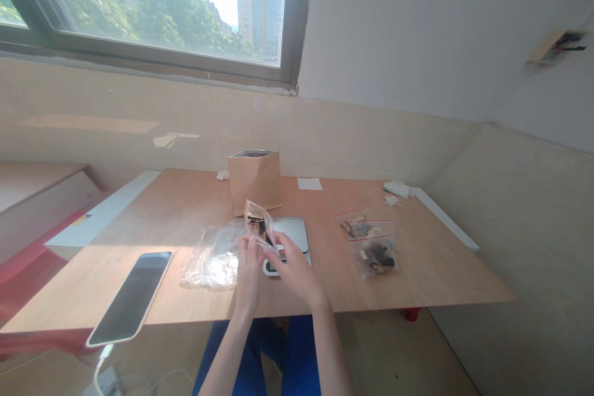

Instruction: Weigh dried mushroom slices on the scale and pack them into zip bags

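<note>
Both my hands hold a small clear zip bag (pixel 260 223) with dark brown dried pieces inside, above a kitchen scale (pixel 296 232). My left hand (pixel 249 269) pinches its near left edge, and my right hand (pixel 294 269) grips the right side. Part of the scale, with its dark display, is hidden behind the hands and bag. Just behind stands an upright brown paper pouch (pixel 255 182), its top gaping. Beside my left hand lie flat clear plastic bags (pixel 212 258).
To the right lie two filled zip bags (pixel 377 257) with red seal lines. A phone (pixel 131 297) with a white cable rests at the front left edge. White paper (pixel 309 184) and scraps (pixel 396 189) lie along the back, near the wall.
</note>
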`<state>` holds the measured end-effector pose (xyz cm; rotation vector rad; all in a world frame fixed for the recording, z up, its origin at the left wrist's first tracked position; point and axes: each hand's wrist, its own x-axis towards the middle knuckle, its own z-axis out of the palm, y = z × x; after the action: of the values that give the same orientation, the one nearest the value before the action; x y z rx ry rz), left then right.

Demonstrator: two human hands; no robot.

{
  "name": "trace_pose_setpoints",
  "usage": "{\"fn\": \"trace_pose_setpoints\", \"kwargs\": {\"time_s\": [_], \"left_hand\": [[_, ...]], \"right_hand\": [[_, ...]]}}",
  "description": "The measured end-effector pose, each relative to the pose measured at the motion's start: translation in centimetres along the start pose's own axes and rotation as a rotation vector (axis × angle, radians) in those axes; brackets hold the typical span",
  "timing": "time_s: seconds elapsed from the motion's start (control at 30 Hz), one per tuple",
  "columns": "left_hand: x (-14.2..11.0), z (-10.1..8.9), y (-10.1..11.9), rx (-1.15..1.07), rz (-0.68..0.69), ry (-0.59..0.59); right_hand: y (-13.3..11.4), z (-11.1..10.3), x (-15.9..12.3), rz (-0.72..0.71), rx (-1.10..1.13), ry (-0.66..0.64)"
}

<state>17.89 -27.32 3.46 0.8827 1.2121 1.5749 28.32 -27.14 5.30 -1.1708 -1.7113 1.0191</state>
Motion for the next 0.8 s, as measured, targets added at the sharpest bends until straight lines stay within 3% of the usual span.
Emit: {"fn": "trace_pose_setpoints", "kwargs": {"time_s": [0.1, 0.17, 0.37, 0.57, 0.67, 0.8], "left_hand": [[-0.3, 0.2, 0.2, -0.008, 0.02, -0.057], [-0.3, 0.2, 0.3, 0.047, 0.057, -0.033], [1.1, -0.6, 1.2, 0.197, 0.098, 0.211], [2.3, -1.8, 1.4, 0.052, -0.023, -0.097], [2.1, -2.0, 1.5, 0.01, -0.041, -0.074], [1.7, -2.1, 2.4, 0.108, 0.05, 0.038]], "right_hand": [[-0.4, 0.3, 0.2, -0.051, -0.02, 0.111], [-0.8, -0.2, 0.2, -0.062, -0.006, 0.164], [-1.2, -2.2, -0.8, -0.066, 0.114, 0.264], [0.2, -2.7, -0.8, 0.013, 0.321, 0.406], [1.2, -2.8, -0.5, 0.055, 0.422, 0.509], [1.6, -3.3, -0.7, 0.052, 0.388, 0.508]]}}
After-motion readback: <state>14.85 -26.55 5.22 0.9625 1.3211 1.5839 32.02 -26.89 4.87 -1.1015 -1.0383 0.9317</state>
